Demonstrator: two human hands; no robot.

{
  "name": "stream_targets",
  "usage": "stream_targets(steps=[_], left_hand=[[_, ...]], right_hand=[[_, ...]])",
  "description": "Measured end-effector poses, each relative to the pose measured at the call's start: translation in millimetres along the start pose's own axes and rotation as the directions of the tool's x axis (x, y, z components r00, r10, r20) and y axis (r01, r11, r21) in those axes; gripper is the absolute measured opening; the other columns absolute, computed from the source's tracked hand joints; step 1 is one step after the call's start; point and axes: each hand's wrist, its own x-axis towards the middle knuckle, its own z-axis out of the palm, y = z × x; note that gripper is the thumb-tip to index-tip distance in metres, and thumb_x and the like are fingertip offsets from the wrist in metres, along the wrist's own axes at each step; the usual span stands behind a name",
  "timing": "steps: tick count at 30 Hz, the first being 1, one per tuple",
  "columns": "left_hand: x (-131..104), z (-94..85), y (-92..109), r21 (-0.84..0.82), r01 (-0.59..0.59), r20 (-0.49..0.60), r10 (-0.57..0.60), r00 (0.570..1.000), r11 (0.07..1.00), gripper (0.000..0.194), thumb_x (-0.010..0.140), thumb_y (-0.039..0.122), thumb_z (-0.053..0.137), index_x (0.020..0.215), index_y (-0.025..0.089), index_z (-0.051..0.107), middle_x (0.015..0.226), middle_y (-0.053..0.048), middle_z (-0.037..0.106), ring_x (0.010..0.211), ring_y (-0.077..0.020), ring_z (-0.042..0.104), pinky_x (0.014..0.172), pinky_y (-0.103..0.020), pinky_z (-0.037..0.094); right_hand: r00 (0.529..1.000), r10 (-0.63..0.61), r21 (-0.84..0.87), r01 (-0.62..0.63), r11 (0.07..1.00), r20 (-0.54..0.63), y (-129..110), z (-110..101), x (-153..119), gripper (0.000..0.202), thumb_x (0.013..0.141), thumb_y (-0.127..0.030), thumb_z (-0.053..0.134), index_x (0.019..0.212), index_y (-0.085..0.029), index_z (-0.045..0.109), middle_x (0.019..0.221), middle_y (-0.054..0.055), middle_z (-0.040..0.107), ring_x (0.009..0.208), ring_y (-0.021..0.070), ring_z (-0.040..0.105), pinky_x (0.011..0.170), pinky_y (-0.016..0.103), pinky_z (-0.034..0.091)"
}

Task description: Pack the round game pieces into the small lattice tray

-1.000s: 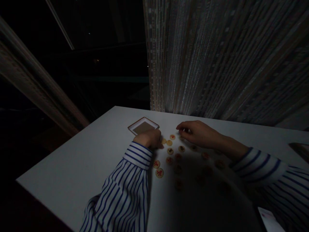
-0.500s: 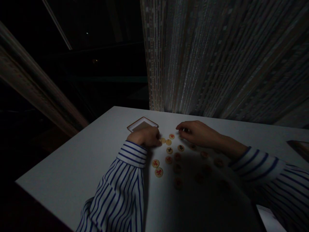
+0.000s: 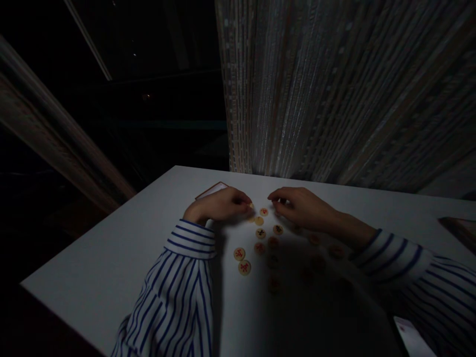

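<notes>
My left hand (image 3: 230, 203) is closed, thumb and fingers pinching a Chinese chess piece (image 3: 251, 205) just above the table. Beneath its fingertips lie pale blank-faced pieces (image 3: 259, 221). My right hand (image 3: 297, 206) is curled, thumb and forefinger close together; what they hold, if anything, is hidden. Between the hands a red-marked piece (image 3: 264, 211) lies flat. Nearer to me are a black-marked piece (image 3: 261, 233), another black-marked piece (image 3: 277, 229) and two touching red-marked pieces (image 3: 241, 261). Several more sit in the shadow of my right arm.
A shallow brown-rimmed box lid or tray (image 3: 210, 190) lies behind my left hand, partly covered. At the lower right is a phone (image 3: 412, 337) with a lit screen. A dark flat object (image 3: 461, 230) lies at the right of the white table (image 3: 111, 258). A string curtain (image 3: 297, 89) hangs behind.
My left hand has risen slightly off the table with a Chinese chess piece in its fingertips and now covers more of the tray. My right hand has shifted slightly left, its fingers closer together.
</notes>
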Motion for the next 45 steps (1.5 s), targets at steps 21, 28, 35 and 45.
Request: stream_targets(steps=[21,28,35,45], left_hand=[[-1.0,-2.9,0.5,-0.234,-0.07,0.038,0.08,0.996,0.97,0.03,0.083,0.033,0.047,0.095,0.012,0.064,0.08,-0.003,0.063,0.071,-0.0115,0.053,0.068,-0.023,0.04],[2.5,0.0,3.1,-0.313,-0.101,0.041,0.12,0.992,0.944,0.028,0.084,0.03,0.047,0.1,0.014,0.063,0.084,-0.003,0.065,0.076,-0.0121,0.055,0.072,-0.024,0.041],[4.5,5.2,5.1,-0.387,-0.03,0.021,0.041,0.999,0.921,0.038,0.082,0.03,0.051,0.116,0.013,0.05,0.084,-0.005,0.066,0.077,-0.014,0.059,0.071,-0.027,0.044],[11.9,8.0,-10.6,0.036,0.067,-0.07,-0.064,0.995,0.997,0.031,0.081,0.027,0.047,0.106,0.013,0.057,0.088,-0.007,0.067,0.079,-0.0166,0.06,0.07,-0.026,0.044]], right_hand=[[0.987,-0.141,-0.006,0.141,0.99,-0.071,-3.8,15.0,1.3,0.031,0.081,-0.028,0.05,0.109,-0.019,0.059,0.095,0.005,0.066,0.078,0.0162,0.058,0.071,0.029,0.043],[0.977,-0.19,-0.027,0.188,0.982,-0.102,-7.7,16.5,2.0,0.03,0.082,-0.033,0.05,0.108,-0.018,0.058,0.092,0.006,0.065,0.079,0.0168,0.057,0.07,0.029,0.042],[0.974,-0.201,-0.053,0.196,0.979,-0.108,-8.8,14.6,1.3,0.028,0.083,-0.037,0.049,0.1,-0.018,0.06,0.086,0.005,0.065,0.075,0.0168,0.056,0.067,0.028,0.04],[0.999,-0.004,-0.022,0.003,1.0,-0.037,-1.5,13.4,2.5,0.027,0.074,-0.03,0.053,0.097,-0.017,0.06,0.083,0.006,0.065,0.072,0.0169,0.058,0.066,0.027,0.039]])
